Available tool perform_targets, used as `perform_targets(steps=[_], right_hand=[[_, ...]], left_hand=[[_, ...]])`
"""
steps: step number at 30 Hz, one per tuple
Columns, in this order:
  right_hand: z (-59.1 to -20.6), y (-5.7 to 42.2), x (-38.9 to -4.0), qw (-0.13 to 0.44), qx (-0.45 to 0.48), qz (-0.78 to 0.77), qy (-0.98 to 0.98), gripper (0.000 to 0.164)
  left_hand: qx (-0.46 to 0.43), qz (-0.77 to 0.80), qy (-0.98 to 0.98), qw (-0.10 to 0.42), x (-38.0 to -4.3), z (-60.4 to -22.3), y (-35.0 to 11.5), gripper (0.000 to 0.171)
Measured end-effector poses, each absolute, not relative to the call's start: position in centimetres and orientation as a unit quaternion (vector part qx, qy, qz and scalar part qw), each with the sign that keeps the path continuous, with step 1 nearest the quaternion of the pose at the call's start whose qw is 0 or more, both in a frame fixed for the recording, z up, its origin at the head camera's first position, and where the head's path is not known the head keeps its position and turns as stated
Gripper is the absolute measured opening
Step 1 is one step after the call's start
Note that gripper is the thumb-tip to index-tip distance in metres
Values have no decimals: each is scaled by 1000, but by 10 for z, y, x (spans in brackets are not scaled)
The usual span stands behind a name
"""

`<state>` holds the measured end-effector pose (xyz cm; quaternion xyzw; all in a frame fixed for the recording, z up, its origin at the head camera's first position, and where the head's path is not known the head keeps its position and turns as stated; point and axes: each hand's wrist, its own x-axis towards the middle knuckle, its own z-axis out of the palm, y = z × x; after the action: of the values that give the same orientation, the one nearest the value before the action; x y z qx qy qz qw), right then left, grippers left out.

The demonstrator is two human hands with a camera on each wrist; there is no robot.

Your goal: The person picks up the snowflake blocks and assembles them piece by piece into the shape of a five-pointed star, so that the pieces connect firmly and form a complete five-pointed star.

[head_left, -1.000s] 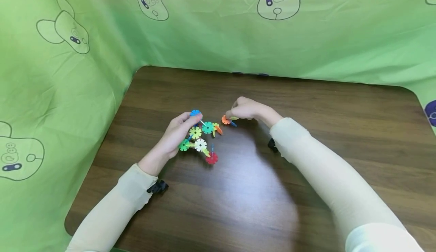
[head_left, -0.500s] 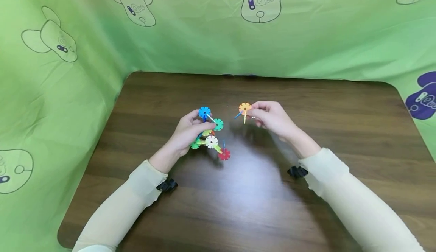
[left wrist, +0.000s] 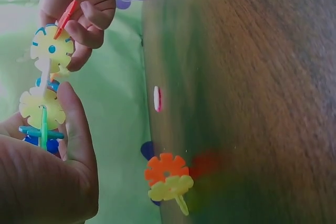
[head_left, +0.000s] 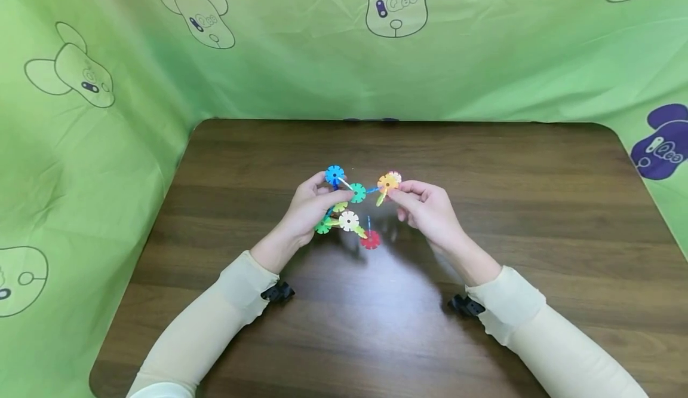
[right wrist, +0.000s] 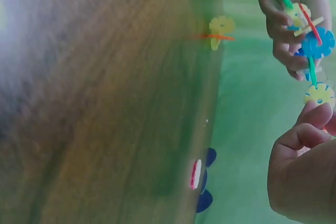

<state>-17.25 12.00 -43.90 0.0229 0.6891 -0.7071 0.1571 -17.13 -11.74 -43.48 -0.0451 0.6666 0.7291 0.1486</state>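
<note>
In the head view, my left hand [head_left: 309,213] holds a linked chain of slotted flower discs. A blue disc [head_left: 334,175], a teal disc [head_left: 357,193], a white disc [head_left: 349,221] and a red disc [head_left: 370,239] show in it. The left thumb lies against the teal disc. My right hand [head_left: 432,210] pinches an orange disc [head_left: 387,183] with a yellow disc joined below. From it an edge-on blue disc [head_left: 372,190] points left to the teal disc and seems to touch it. Fingers hide parts of both groups.
A brown wooden table [head_left: 398,326] lies below, with green printed cloth [head_left: 290,57] behind and at the left. In the left wrist view, an orange disc [left wrist: 166,169] with yellow pieces and a small white-and-red piece [left wrist: 157,98] appear away from the hands.
My right hand has lifted the orange disc group off the table and brought it beside the chain. My left hand has moved slightly right and raised the chain.
</note>
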Motion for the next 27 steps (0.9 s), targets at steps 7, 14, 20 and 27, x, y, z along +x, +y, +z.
perform_targets(steps=[7,14,20,27], right_hand=[[-442,118,-167,154,38,-714,682,9],[-446,119,-165,154,31,-720,675,8],[-449,119,-164,127,18,-724,678,14],[-453,117,-165,85,-2,-713,696,21]], left_hand=[[-55,738,656,146,-170,-436,-113,28],[-54,741,654,143,-170,-439,-110,40],[-49,732,668,127,-171,-441,-106,36],[-33,731,674,98,-170,-445,-103,32]])
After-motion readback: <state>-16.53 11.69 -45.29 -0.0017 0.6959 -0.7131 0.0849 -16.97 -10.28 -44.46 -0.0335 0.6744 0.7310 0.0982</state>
